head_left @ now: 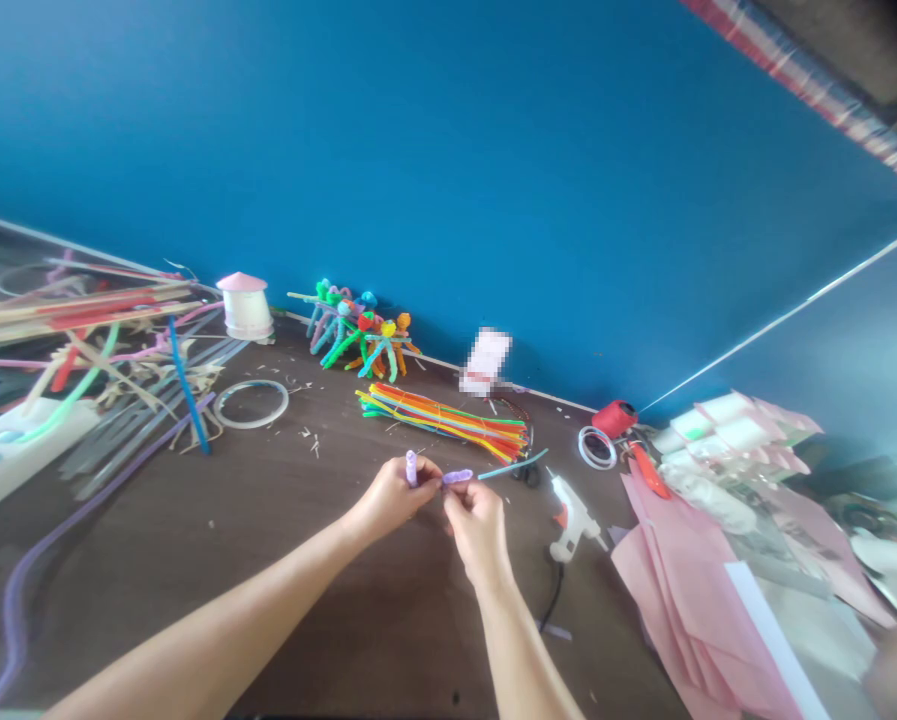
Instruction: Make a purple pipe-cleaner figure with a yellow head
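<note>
My left hand (398,497) and my right hand (475,515) meet over the middle of the table, fingertips pinched close together. Between them is a purple pipe cleaner piece (458,477), one coiled part lying sideways by the right fingers. Another purple coiled end (411,468) stands up from the left hand. How the two parts join is hidden by the fingers. A light-blue pipe cleaner (519,465) sticks out to the right just beyond my right hand. Past both hands lies a bundle of colourful pipe cleaners (448,420).
Several pipe-cleaner figures (365,330) stand by the blue wall. A white glue gun (570,515) lies right of my hands, with pink sheets (665,590) and a red thread spool (614,418) farther right. Left are a tape roll (251,404), a pink-topped cup (245,306) and loose strips.
</note>
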`<state>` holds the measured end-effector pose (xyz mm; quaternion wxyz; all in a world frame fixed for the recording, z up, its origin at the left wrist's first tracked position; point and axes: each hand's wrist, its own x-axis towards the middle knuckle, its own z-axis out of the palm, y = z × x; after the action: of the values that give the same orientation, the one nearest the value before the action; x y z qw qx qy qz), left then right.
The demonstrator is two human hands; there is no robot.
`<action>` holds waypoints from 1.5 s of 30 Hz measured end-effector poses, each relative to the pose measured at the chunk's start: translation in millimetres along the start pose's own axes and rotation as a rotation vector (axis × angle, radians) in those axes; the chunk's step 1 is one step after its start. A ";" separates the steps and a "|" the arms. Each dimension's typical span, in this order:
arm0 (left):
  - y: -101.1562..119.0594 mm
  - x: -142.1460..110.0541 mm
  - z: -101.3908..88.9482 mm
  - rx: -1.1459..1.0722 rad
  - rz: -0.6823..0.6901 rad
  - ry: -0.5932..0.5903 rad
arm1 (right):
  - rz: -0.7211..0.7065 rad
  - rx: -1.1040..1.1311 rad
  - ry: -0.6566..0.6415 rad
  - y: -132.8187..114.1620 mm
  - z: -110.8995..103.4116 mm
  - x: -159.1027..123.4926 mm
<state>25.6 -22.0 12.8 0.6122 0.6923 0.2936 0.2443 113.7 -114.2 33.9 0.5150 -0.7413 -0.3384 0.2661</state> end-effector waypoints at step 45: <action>2.5 4.0 -6.8 -0.187 -0.064 0.091 | 0.122 -0.009 -0.369 -17.2 -52.3 -21.1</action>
<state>24.0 -14.6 16.1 0.6678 0.6105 0.3189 0.2820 135.4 -156.9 68.3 0.4239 -0.7013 -0.3826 0.4268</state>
